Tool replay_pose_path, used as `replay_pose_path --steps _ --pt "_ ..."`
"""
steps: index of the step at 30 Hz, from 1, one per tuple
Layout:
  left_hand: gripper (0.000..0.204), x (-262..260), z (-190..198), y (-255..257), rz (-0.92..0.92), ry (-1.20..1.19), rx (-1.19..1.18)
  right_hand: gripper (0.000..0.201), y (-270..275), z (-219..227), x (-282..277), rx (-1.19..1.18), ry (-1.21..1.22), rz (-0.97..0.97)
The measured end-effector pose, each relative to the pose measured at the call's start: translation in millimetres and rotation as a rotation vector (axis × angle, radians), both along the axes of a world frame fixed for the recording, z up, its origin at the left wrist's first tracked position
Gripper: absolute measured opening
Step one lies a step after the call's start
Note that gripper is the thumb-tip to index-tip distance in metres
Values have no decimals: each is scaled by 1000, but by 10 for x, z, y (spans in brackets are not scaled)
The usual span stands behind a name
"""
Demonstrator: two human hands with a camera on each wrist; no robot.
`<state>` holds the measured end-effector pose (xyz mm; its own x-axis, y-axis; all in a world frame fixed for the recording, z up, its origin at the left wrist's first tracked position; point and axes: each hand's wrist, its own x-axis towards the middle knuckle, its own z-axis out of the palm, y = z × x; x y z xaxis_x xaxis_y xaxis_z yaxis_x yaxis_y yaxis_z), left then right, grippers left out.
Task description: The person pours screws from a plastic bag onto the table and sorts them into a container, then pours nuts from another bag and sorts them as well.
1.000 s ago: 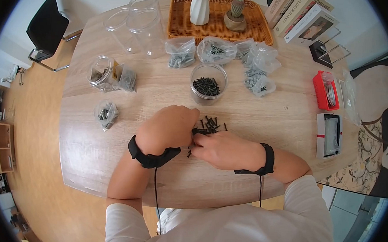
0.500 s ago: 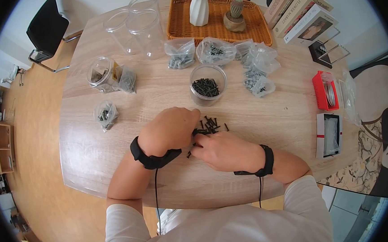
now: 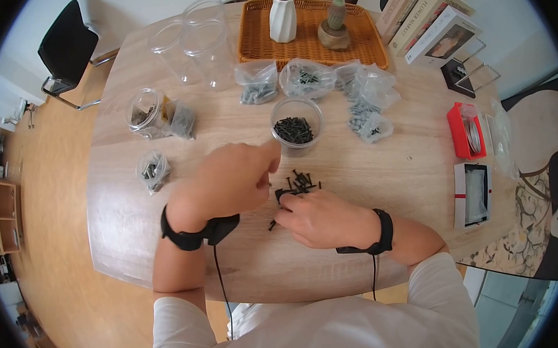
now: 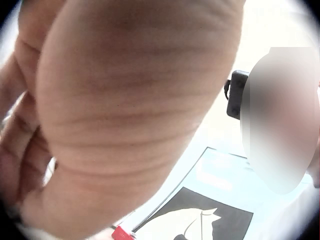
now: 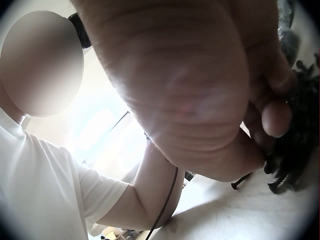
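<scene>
In the head view, a loose pile of black screws (image 3: 301, 181) lies on the table in front of the person. My right hand (image 3: 324, 219) rests low at the pile's near side, curled fingertips on some of the screws. The right wrist view shows those fingertips against a dark clump of screws (image 5: 300, 135). Above and left of the pile, my left hand (image 3: 227, 177) is lifted, fingers bent and index finger toward a clear round tub (image 3: 298, 143) holding many black screws. I cannot tell whether anything is between its fingers. One screw (image 3: 271, 225) lies apart near the right fingertips.
Bags of hardware (image 3: 257, 85) line up behind the tub. Left stand a jar (image 3: 148, 122) and a small bag (image 3: 153, 170). Empty clear containers (image 3: 210, 62) and a wicker tray (image 3: 250, 43) are at the back. A red basket (image 3: 460, 132) and white box (image 3: 463, 193) sit right.
My left hand has lifted away from the screw pile and moved left, opening a gap from the right hand. The right hand stays at the pile. The head view has tilted slightly.
</scene>
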<state>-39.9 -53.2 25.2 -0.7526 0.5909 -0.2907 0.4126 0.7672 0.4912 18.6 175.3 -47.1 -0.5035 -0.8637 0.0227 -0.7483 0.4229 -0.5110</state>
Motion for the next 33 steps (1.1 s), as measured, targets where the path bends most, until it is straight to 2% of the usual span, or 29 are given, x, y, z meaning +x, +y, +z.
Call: replay_pose_path --steps 3,6,12,16,18,19,21,22,24,25,28,33 --pt "26 -30 48 -26 109 225 461 19 -6 -17 -1 -21 -6 -13" --pt "25 -56 -7 66 192 333 548 11 -20 45 -30 -61 -7 -10" --pt "28 -119 -131 266 343 526 799 19 -7 11 -35 -107 -19 -13" --pt "24 -122 -30 79 341 482 816 16 11 74 -69 -58 -35 -16" --pt "18 -76 73 7 267 227 533 17 36 58 -98 -161 -16 -47" --pt "18 -62 56 -18 270 228 533 17 54 61 -122 -161 -17 -44" --pt "26 -34 -25 -48 68 35 24 19 102 85 -177 -232 -18 -101" --pt "26 -11 -97 -36 70 36 25 19 124 118 -209 -231 -17 -100" --pt "29 51 -298 39 -42 -11 4 19 165 199 -267 -187 -30 -120" --pt "37 74 -380 95 -67 -38 -67 19 183 212 -288 -186 -30 -119" --pt "33 132 -338 206 -122 -165 -27 18 236 245 -333 -178 -58 -152" --pt "24 237 -437 260 -130 -55 -106 16 312 359 -377 -172 -93 -204"
